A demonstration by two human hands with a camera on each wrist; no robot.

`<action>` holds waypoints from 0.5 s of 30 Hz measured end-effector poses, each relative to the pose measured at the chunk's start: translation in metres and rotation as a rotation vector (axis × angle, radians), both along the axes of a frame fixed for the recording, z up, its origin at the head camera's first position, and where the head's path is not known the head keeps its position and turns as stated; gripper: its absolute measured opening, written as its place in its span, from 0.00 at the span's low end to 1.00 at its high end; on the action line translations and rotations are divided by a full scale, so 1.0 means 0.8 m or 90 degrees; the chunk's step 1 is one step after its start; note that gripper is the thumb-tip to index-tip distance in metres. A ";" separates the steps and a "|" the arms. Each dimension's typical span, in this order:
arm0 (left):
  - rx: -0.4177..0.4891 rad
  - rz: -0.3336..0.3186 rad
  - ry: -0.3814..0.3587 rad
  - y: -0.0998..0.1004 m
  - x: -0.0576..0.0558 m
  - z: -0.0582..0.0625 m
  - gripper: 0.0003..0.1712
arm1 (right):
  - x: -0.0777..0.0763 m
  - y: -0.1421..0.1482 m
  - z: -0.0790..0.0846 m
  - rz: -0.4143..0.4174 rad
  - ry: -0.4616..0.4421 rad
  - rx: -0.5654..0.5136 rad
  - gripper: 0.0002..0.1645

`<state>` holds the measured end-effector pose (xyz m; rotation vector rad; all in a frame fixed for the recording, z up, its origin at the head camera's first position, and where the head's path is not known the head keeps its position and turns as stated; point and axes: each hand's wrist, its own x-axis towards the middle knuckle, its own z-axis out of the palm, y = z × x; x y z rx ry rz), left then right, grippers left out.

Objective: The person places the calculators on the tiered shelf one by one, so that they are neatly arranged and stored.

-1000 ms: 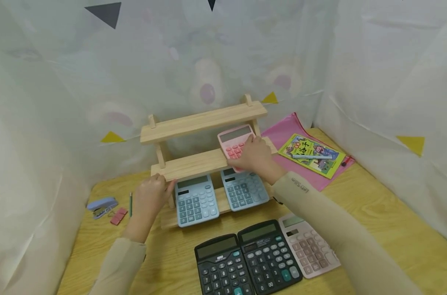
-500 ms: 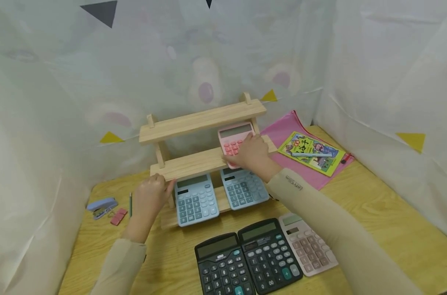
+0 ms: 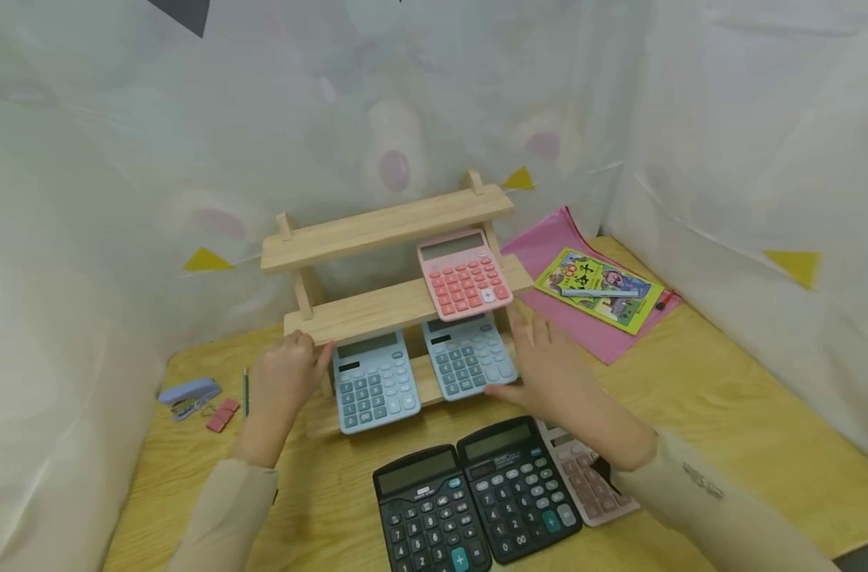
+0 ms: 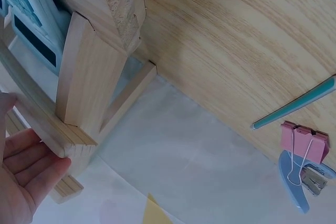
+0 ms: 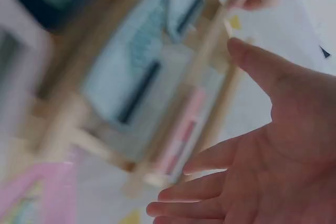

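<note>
A three-tier wooden shelf (image 3: 362, 310) stands on the table. My left hand (image 3: 284, 375) grips the left end of its middle board, with fingers (image 4: 34, 163) behind the edge in the left wrist view. A pink calculator (image 3: 466, 278) leans on the right part of that board. Below, two light blue calculators, one on the left (image 3: 377, 389) and one on the right (image 3: 470, 357), rest on the lowest tier. My right hand (image 3: 556, 373) is spread and holds nothing, near the right blue calculator. The right wrist view is blurred, but its palm and straight fingers show.
Two black calculators, left (image 3: 434, 508) and right (image 3: 518, 492), lie in front of the shelf, beside a pale pink calculator (image 3: 584, 485) partly under my right wrist. A pink pouch (image 3: 548, 238) with a booklet (image 3: 598, 306) and pen lies right. Left are a stapler (image 3: 189, 393), binder clip (image 3: 222, 415) and pencil (image 3: 246, 393).
My right hand has let go of the pink calculator and drawn back down and to the right, leaving it on the middle board. The left hand keeps its grip on the shelf.
</note>
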<state>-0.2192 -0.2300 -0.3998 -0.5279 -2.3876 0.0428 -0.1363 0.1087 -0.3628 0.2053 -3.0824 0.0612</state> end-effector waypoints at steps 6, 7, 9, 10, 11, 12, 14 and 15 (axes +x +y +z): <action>0.000 0.005 0.003 -0.003 0.002 0.003 0.31 | 0.072 0.055 -0.067 -0.081 -0.039 0.018 0.71; -0.002 0.005 0.006 -0.004 0.002 0.002 0.31 | 0.079 0.061 -0.075 -0.091 -0.044 0.021 0.71; -0.001 0.005 0.011 -0.005 0.002 0.001 0.31 | 0.089 0.069 -0.087 -0.108 -0.064 0.005 0.75; -0.002 0.006 0.013 -0.005 0.001 0.001 0.31 | 0.092 0.071 -0.092 -0.112 -0.075 -0.009 0.77; -0.002 0.006 0.014 -0.005 0.001 0.000 0.31 | 0.095 0.073 -0.095 -0.114 -0.083 -0.019 0.78; -0.002 0.005 0.014 -0.004 0.001 0.001 0.31 | 0.097 0.075 -0.098 -0.119 -0.092 -0.031 0.79; -0.004 0.006 0.011 -0.003 0.001 0.001 0.31 | 0.100 0.077 -0.102 -0.128 -0.103 -0.051 0.80; -0.006 0.007 0.009 -0.002 0.001 0.001 0.31 | 0.101 0.079 -0.104 -0.132 -0.107 -0.060 0.80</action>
